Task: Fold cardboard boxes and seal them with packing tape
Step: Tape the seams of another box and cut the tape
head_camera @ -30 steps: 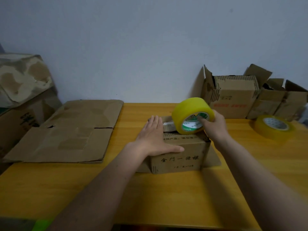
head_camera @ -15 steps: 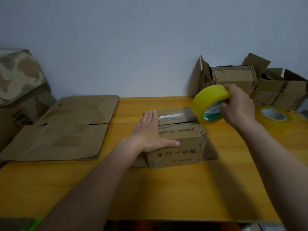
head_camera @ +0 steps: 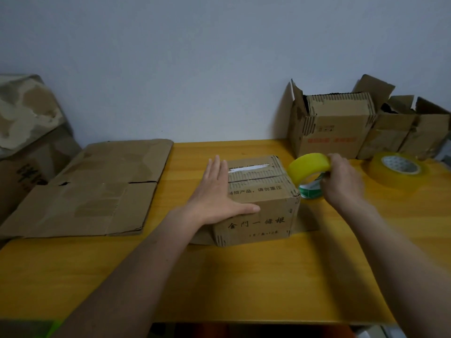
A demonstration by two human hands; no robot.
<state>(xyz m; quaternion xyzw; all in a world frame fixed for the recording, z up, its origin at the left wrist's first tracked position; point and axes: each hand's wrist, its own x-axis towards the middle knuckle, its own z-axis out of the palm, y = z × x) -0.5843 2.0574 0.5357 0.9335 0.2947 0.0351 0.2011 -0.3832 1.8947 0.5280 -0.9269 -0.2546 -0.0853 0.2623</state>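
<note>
Tape roll (head_camera: pixel 308 170) has descended past the box (head_camera: pixel 258 198) right edge, gripped by right hand (head_camera: pixel 341 181); left hand (head_camera: pixel 217 198) lies flat, pressing the box top.

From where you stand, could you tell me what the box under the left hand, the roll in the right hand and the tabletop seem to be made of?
Box: corrugated cardboard, matte brown; fluting shows along its edges.
Tape roll: glossy yellowish plastic film, probably on a printed card core.
Table: wood or wood-look laminate, smooth orange finish with faint grain.
</note>
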